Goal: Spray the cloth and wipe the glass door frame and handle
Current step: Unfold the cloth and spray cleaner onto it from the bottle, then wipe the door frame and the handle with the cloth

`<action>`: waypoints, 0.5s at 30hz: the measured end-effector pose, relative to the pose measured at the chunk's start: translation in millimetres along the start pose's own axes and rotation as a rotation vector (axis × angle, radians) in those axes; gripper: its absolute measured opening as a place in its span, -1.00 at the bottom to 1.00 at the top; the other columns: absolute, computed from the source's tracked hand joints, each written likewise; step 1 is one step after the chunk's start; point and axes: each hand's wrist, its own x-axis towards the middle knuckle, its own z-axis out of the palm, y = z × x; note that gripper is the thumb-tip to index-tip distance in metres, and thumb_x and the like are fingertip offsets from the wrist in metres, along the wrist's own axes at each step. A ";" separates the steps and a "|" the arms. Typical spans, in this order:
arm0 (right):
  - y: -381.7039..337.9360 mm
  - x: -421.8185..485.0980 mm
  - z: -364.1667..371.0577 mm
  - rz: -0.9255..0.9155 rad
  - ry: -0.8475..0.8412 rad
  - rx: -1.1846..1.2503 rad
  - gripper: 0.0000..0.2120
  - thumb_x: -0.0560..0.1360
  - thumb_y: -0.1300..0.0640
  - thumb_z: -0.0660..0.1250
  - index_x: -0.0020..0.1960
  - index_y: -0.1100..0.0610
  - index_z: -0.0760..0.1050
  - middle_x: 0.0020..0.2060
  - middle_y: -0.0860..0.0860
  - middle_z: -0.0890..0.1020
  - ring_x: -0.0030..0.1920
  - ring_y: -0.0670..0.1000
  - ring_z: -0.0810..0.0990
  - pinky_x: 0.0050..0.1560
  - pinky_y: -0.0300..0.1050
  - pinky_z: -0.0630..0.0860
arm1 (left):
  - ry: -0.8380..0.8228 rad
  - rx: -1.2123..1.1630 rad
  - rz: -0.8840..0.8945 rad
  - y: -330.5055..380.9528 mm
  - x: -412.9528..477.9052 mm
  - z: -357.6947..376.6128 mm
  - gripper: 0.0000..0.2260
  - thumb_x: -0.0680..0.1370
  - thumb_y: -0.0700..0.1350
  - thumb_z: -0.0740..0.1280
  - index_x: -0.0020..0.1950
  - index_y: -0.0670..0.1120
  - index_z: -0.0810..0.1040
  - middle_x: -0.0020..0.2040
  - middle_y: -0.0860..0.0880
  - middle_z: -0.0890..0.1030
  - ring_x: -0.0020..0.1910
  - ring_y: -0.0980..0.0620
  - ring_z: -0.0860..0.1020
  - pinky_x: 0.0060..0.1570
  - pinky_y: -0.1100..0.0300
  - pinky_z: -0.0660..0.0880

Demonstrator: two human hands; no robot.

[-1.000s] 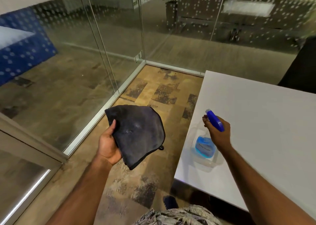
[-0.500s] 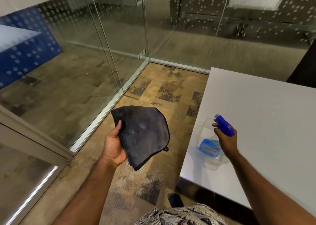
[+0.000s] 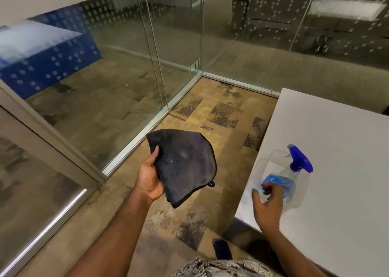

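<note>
My left hand (image 3: 149,176) holds a dark grey cloth (image 3: 185,164) spread out over the carpet, thumb on its upper face. A clear spray bottle (image 3: 289,180) with a blue trigger head and blue liquid stands on the white table (image 3: 341,150) near its left edge. My right hand (image 3: 268,206) hovers just in front of the bottle, fingers apart, not gripping it. The glass door frame (image 3: 52,133) runs diagonally at the left, a pale metal bar beside the glass panels. No door handle is in view.
Glass walls (image 3: 130,70) with dotted film enclose the corner at left and back. Patterned brown carpet (image 3: 210,116) lies between the glass and the table. My dark shoe (image 3: 222,248) shows below the table's corner. A potted plant (image 3: 240,1) stands beyond the glass.
My right hand has set the spray bottle down on the table and let go, drawing back toward me. The left hand still holds the cloth in the same pose.
</note>
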 end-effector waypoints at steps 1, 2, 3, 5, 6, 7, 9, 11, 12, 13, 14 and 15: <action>-10.2 -1.1 11.4 0.011 -0.087 0.018 -0.71 0.48 0.28 0.45 0.06 0.04 0.41 -0.08 -0.02 0.54 -0.08 0.02 0.55 -0.01 -0.15 0.52 | 0.000 0.002 0.005 2.0 -2.8 -4.2 -0.64 0.52 0.12 0.31 0.08 -0.08 0.75 0.12 -0.16 0.70 0.09 -0.16 0.69 0.12 -0.10 0.51; -22.5 -1.6 22.8 0.030 -0.180 0.052 -0.73 0.50 0.26 0.44 0.06 0.02 0.42 -0.08 -0.05 0.55 -0.05 0.02 0.57 -0.02 -0.20 0.52 | 0.001 0.003 0.009 3.9 -5.5 -8.8 -0.65 0.52 0.12 0.31 0.04 -0.07 0.77 0.11 -0.15 0.71 0.09 -0.15 0.69 0.12 -0.10 0.52; -36.6 -1.7 33.9 0.049 -0.274 0.090 -0.75 0.51 0.23 0.44 0.06 -0.01 0.43 -0.07 -0.05 0.57 -0.03 0.01 0.58 -0.03 -0.25 0.52 | 0.005 0.002 0.009 6.1 -8.5 -13.6 -0.66 0.53 0.12 0.30 0.02 -0.06 0.77 0.11 -0.15 0.71 0.09 -0.15 0.69 0.11 -0.10 0.52; -65.7 -1.2 55.8 0.078 -0.442 0.150 -0.76 0.52 0.12 0.44 0.11 -0.05 0.45 -0.03 -0.03 0.60 -0.01 -0.03 0.60 -0.07 -0.36 0.52 | 0.013 -0.003 0.007 11.4 -15.2 -23.7 -0.65 0.54 0.12 0.30 0.01 -0.06 0.77 0.11 -0.15 0.71 0.10 -0.16 0.69 0.13 -0.10 0.52; -79.3 -0.8 66.9 0.085 -0.515 0.160 -0.72 0.52 0.04 0.44 0.17 -0.03 0.45 0.00 -0.03 0.60 0.01 -0.05 0.60 -0.07 -0.37 0.52 | 0.015 -0.007 0.007 14.7 -19.0 -28.9 -0.65 0.54 0.12 0.30 0.02 -0.07 0.77 0.11 -0.16 0.71 0.10 -0.16 0.68 0.14 -0.10 0.52; -93.1 -1.4 77.8 0.096 -0.602 0.164 -0.62 0.51 -0.05 0.43 0.25 0.00 0.44 0.06 -0.03 0.60 0.05 -0.07 0.60 -0.04 -0.34 0.54 | 0.017 -0.011 0.009 18.3 -23.3 -33.9 -0.64 0.55 0.12 0.30 0.03 -0.08 0.77 0.11 -0.16 0.71 0.10 -0.15 0.68 0.16 -0.09 0.52; -117.0 -3.7 99.9 0.194 -0.809 0.221 -0.40 0.45 -0.21 0.41 0.37 0.07 0.41 0.19 0.00 0.60 0.16 -0.04 0.61 0.13 -0.17 0.57 | 0.020 -0.025 0.019 26.6 -32.2 -43.4 -0.63 0.56 0.12 0.29 0.03 -0.10 0.77 0.08 -0.16 0.72 0.08 -0.14 0.69 0.14 -0.05 0.55; -134.6 -9.9 119.0 0.384 -1.014 0.382 -0.36 0.43 -0.23 0.39 0.38 0.11 0.44 0.25 0.02 0.63 0.22 0.03 0.63 0.24 -0.01 0.55 | 0.020 -0.052 0.035 36.0 -41.2 -55.3 -0.62 0.59 0.11 0.26 0.02 -0.11 0.77 0.05 -0.16 0.73 0.04 -0.13 0.70 0.06 0.01 0.63; -141.2 -14.1 126.5 0.479 -1.093 0.478 -0.41 0.45 -0.21 0.37 0.36 0.09 0.47 0.26 0.02 0.64 0.25 0.03 0.62 0.26 -0.02 0.52 | 0.022 -0.063 0.042 41.3 -46.0 -62.0 -0.61 0.60 0.11 0.25 0.01 -0.12 0.76 0.03 -0.16 0.73 0.03 -0.13 0.71 0.01 0.03 0.65; -147.5 -18.9 132.8 0.557 -1.151 0.556 -0.47 0.48 -0.19 0.34 0.35 0.08 0.50 0.28 0.03 0.63 0.28 0.03 0.60 0.28 -0.03 0.50 | 0.026 -0.069 0.047 47.0 -51.1 -68.8 -0.60 0.61 0.12 0.25 0.02 -0.13 0.76 0.02 -0.16 0.73 0.02 -0.13 0.71 -0.03 0.03 0.66; -153.9 -24.2 138.9 0.609 -1.188 0.614 -0.50 0.51 -0.18 0.32 0.34 0.07 0.52 0.29 0.04 0.62 0.30 0.03 0.58 0.30 -0.04 0.49 | 0.031 -0.071 0.050 52.6 -56.3 -76.1 -0.60 0.60 0.12 0.25 0.02 -0.13 0.76 0.02 -0.16 0.73 0.01 -0.14 0.71 -0.05 0.03 0.66; -160.1 -30.1 145.2 0.633 -1.214 0.653 -0.51 0.51 -0.19 0.33 0.33 0.06 0.56 0.31 0.05 0.61 0.32 0.05 0.57 0.29 -0.04 0.50 | 0.036 -0.073 0.050 58.3 -61.8 -83.8 -0.59 0.59 0.13 0.26 0.02 -0.14 0.76 0.02 -0.17 0.73 0.01 -0.14 0.71 -0.06 0.03 0.66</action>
